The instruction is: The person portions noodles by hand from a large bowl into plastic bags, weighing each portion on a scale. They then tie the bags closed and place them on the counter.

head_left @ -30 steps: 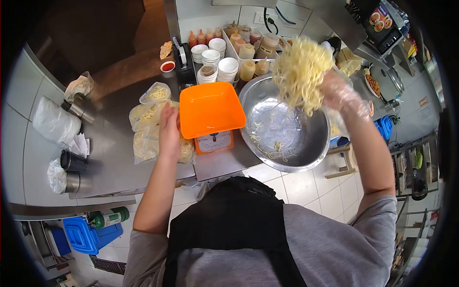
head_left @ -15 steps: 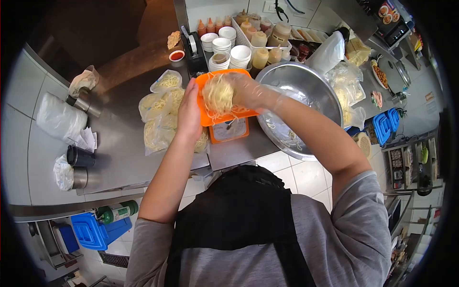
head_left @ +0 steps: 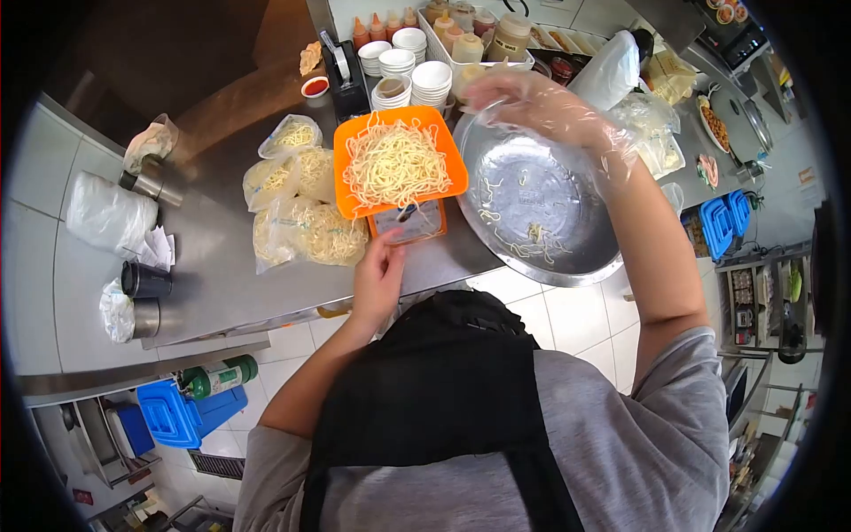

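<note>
Bags of noodles (head_left: 301,230) lie at the left. Next is the left hand (head_left: 379,275), its fingers half curled at the front edge of the scale (head_left: 421,223); whether they pinch it, I cannot tell. Just beyond these fingertips, the noodle heap (head_left: 397,164) fills the orange tray (head_left: 459,179) above the scale. Further right, the gloved right hand (head_left: 532,102), fingers loosely spread, is over the far side of the metal bowl (head_left: 585,217), apart from the heap.

The left hand (head_left: 379,273) sits at the near side of the orange scale pan (head_left: 456,168), bare, fingers half curled, forearm (head_left: 330,362) slanting up to it. The right hand (head_left: 536,105), loosely spread inside a clear glove (head_left: 613,152), is raised beyond the pan's far right corner, elbow bent
</note>
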The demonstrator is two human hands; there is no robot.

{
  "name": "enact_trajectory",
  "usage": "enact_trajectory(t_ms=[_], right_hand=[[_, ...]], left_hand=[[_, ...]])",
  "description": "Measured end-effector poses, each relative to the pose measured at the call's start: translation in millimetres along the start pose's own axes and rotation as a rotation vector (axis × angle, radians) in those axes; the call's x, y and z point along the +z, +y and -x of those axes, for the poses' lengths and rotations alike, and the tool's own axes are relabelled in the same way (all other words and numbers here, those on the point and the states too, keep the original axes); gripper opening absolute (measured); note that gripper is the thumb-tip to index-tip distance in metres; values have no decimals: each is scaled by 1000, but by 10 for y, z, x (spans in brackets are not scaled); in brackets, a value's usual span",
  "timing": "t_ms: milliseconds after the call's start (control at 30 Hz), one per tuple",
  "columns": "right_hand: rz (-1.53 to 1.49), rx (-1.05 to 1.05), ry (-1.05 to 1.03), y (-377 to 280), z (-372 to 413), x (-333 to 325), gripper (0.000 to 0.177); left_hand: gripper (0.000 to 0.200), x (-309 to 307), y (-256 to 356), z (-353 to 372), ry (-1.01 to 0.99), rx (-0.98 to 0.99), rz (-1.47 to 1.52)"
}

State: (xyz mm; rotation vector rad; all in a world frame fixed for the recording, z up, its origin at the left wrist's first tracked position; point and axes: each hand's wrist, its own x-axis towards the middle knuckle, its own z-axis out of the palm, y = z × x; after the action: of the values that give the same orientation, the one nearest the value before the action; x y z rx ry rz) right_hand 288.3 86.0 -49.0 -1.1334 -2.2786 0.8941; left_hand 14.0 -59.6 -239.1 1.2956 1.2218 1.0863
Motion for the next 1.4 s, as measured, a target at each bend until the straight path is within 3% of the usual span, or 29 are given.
enact_trajectory(t_ms=[67, 133, 167, 233, 267, 333, 367, 433, 500, 533, 600, 633, 667, 700, 767, 800, 833, 867, 900, 967, 1000, 1067, 1100, 1167, 1200, 1267, 1300, 1367, 1400], right_hand=[[-280, 356, 68, 542, 154, 5, 33], [-173, 513, 78, 1176, 258, 94, 27], [-44, 478, 119, 1702, 309, 226, 26], [157, 447, 187, 2204, 380, 487, 29], [231, 452, 212, 2184, 425, 628, 32], [335, 338, 214, 1977, 442, 912, 30], [345, 316, 135, 1929, 406, 1029, 30], [348, 297, 54, 1785, 466, 1184, 31], [398, -165, -255, 1476, 666, 1183, 31], [397, -162, -251, 1452, 805, 1178, 31], [328, -47, -545, 1491, 1083, 1095, 28], [326, -44, -544, 1378, 1092, 940, 28], [258, 121, -591, 1279, 1069, 711, 27], [189, 285, -635, 1250, 1032, 538, 26], [289, 449, -406, 1504, 997, 289, 27], [286, 450, -404, 1742, 1057, 289, 27], [541, 374, -386, 2083, 1149, 388, 31], [795, 294, -363, 2268, 1202, 448, 37], [513, 454, -151, 1926, 1299, 580, 37], [236, 397, -304, 1583, 1351, 816, 32], [290, 193, -480, 1779, 1371, 1023, 31], [124, 412, -532, 1126, 1383, 752, 34], [122, 420, -531, 1294, 1411, 681, 34], [665, 165, -513, 1750, 1458, 462, 40], [667, 168, -515, 1728, 1492, 494, 40], [537, 408, -378, 1596, 1608, 606, 41], [541, 408, -380, 1460, 1570, 708, 41], [79, 613, -331, 1108, 1357, 1018, 48], [87, 578, -397, 1053, 1283, 1141, 50]], left_hand=[[37, 80, 44, -104, -3, -52, 55], [38, 172, 186, -207, -187, -256, 294], [38, 214, 219, -220, -183, -253, 299], [30, 245, 280, -231, -466, -299, 212], [30, 234, 330, -204, -460, -297, 213], [22, 159, 497, -126, -593, -37, -117], [22, 118, 690, -129, -593, -39, -120], [16, 15, 1218, -214, -458, 2, -330], [18, -110, 1570, -445, -331, -31, -314], [17, -151, 1713, -582, -232, 21, -464], [17, -223, 1918, -862, -134, 74, -612], [18, -258, 1990, -997, -91, 98, -858], [21, -259, 2015, -1061, -47, 124, -1102], [21, -233, 1988, -1061, -52, 124, -1101], [26, -176, 1918, -1027, 178, 284, -1157], [30, -91, 1932, -949, 173, 388, -1120], [34, 45, 1945, -819, 165, 492, -1080], [35, 186, 1857, -650, 33, 457, -990], [36, 329, 1706, -493, -95, 421, -895], [38, 562, 1366, -325, -435, 860, -819], [38, 645, 1230, -264, -438, 862, -813], [34, 749, 992, -183, -440, 968, -996], [34, 772, 879, -189, -445, 969, -990], [31, 803, 706, -199, -468, 890, -871], [31, 823, 674, -193, -468, 889, -867], [26, 867, 631, -195, -469, 847, -754], [26, 874, 587, -210, -465, 848, -752], [34, 890, 470, -233, -455, 898, -701], [34, 902, 417, -228, -450, 898, -698]])
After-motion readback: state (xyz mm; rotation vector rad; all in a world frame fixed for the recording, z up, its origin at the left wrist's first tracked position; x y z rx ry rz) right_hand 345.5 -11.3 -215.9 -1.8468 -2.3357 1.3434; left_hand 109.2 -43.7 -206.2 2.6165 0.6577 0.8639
